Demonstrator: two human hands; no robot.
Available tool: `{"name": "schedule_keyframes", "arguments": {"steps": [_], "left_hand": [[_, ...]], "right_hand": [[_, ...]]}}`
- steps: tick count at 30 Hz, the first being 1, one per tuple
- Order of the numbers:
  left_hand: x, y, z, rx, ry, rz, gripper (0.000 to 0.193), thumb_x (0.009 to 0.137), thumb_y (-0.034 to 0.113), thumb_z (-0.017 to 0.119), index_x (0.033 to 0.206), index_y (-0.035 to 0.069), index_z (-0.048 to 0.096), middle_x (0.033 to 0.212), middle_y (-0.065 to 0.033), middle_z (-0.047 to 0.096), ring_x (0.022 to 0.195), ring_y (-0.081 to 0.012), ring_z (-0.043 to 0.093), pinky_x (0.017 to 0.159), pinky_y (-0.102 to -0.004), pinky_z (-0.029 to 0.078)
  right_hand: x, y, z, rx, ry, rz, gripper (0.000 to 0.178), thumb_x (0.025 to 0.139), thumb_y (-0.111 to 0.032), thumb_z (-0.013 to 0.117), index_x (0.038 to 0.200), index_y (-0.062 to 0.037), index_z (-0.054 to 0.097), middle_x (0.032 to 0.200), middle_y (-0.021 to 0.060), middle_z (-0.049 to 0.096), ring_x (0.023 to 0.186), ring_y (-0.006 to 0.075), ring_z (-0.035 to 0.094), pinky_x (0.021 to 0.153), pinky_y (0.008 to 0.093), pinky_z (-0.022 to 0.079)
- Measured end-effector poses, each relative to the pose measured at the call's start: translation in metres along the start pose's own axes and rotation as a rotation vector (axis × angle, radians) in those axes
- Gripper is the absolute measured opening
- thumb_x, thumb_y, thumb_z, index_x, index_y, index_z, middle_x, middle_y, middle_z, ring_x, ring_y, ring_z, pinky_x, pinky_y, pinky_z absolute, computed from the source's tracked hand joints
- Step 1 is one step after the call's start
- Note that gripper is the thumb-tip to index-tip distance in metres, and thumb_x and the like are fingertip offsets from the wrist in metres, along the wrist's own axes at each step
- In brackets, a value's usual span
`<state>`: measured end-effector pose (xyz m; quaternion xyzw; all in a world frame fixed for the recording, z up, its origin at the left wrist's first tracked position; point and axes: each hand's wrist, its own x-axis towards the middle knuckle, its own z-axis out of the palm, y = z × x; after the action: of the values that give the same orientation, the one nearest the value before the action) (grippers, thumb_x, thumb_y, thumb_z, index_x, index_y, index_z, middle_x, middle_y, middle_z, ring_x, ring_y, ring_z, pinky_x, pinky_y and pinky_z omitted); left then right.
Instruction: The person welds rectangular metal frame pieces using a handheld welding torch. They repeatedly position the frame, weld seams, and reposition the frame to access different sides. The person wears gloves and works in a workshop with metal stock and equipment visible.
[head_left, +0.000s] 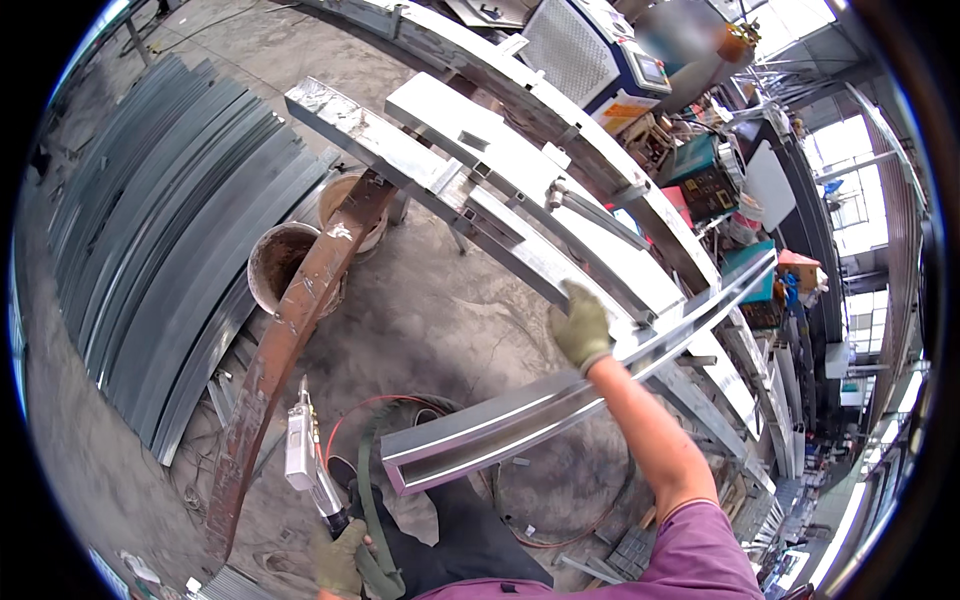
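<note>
My left hand (343,560), in an olive work glove, is closed around the dark grip of a silver welding gun (300,445). The gun's narrow nozzle points up and away from me, and a sleeved cable trails from it beside my legs. My right hand (580,328), gloved alike, is at the edge of a long pale steel beam (525,262), its fingers apart and nothing visible in them. Under my right forearm, a shiny metal channel (490,430) lies crosswise over the beams. Its near end juts toward my legs, showing a hollow, rectangular mouth.
A rusty brown beam (290,350) slants across the left, beside two dirty buckets (285,265). Stacked grey metal strips (170,240) cover the floor farther left. Cables (370,400) loop near my feet. A machine cabinet (575,50) and teal boxes (705,165) stand behind the beams.
</note>
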<state>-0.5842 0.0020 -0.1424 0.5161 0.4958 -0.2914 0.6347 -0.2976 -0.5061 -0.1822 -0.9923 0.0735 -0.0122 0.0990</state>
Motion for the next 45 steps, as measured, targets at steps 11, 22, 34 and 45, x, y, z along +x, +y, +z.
{"name": "schedule_keyframes", "arguments": {"steps": [11,22,34,45], "left_hand": [[-0.012,-0.02,0.023,-0.115,0.14,0.075,0.015,0.097,0.018,0.081,0.094,0.006,0.073,0.079,-0.0062,0.072,0.07,-0.0209,0.071,0.068,-0.036,0.061],[-0.028,0.019,0.053,-0.089,0.09,0.058,0.025,0.089,0.016,0.08,0.103,-0.004,0.072,0.088,-0.0128,0.073,0.073,-0.0236,0.072,0.069,-0.0347,0.06],[-0.036,-0.004,0.025,-0.273,-0.076,0.064,0.024,0.094,0.017,0.084,0.105,-0.002,0.074,0.089,-0.0096,0.074,0.078,-0.0191,0.073,0.074,-0.0332,0.061],[0.008,-0.011,-0.002,-0.372,-0.274,0.178,0.023,0.093,0.019,0.088,0.104,0.003,0.077,0.09,-0.0039,0.076,0.08,-0.014,0.072,0.069,-0.0285,0.056]], "right_hand": [[0.192,0.116,0.053,-0.473,0.008,0.184,0.078,0.096,-0.03,0.065,0.166,-0.0045,0.043,0.167,0.0212,0.046,0.157,0.0364,0.043,0.13,0.048,0.033],[0.215,0.201,0.037,-0.932,-0.148,-0.266,0.03,0.093,-0.024,0.064,0.114,-0.011,0.082,0.113,0.0196,0.079,0.105,0.0364,0.077,0.091,0.0524,0.06],[-0.156,-0.097,-0.144,0.631,-0.498,0.243,0.023,0.104,-0.023,0.075,0.116,-0.004,0.072,0.073,-0.0023,0.06,0.054,0.0076,0.053,0.049,0.0266,0.041],[-0.316,-0.224,-0.105,0.774,-0.473,0.328,0.026,0.112,-0.027,0.067,0.119,-0.0016,0.068,0.082,0.0005,0.063,0.064,0.006,0.055,0.057,0.0243,0.047]]}}
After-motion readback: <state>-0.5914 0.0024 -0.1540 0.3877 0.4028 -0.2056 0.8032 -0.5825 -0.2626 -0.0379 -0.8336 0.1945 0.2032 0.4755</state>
